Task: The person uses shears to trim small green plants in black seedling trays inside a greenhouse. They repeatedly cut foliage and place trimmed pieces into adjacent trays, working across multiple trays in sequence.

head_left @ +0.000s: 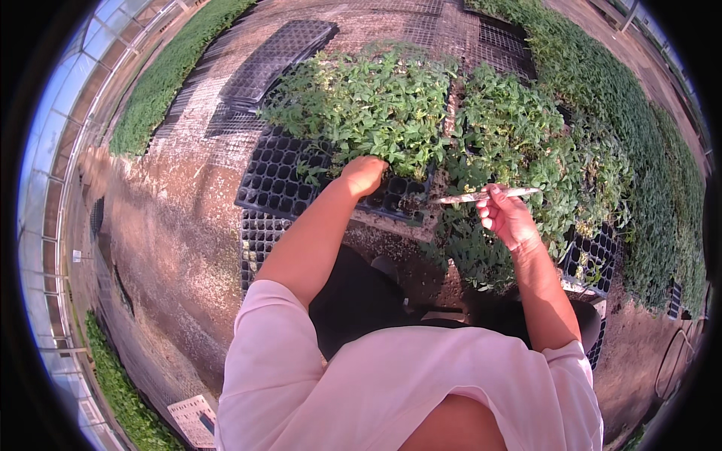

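Note:
In front of me, a black seedling tray (282,169) has vacant cells along its near and left parts, and leafy green seedlings (391,113) crowd its far part. My left hand (365,177) is down at the near edge of these seedlings, fingers curled, their tips hidden among leaves and cells. To the right, my right hand (508,219) grips a slim, pale, soil-stained stick-like tool (470,198) with a narrow tip. It is held nearly level, its tip pointing left toward the tray's corner. A second dense group of seedlings (519,113) grows behind and around that hand.
An upturned stack of black trays (282,60) lies at the far left. More cell trays stand by my left leg (257,240) and beyond my right hand (590,259). Long beds of seedlings (617,113) run along the right. A pale perforated panel (194,421) lies at lower left.

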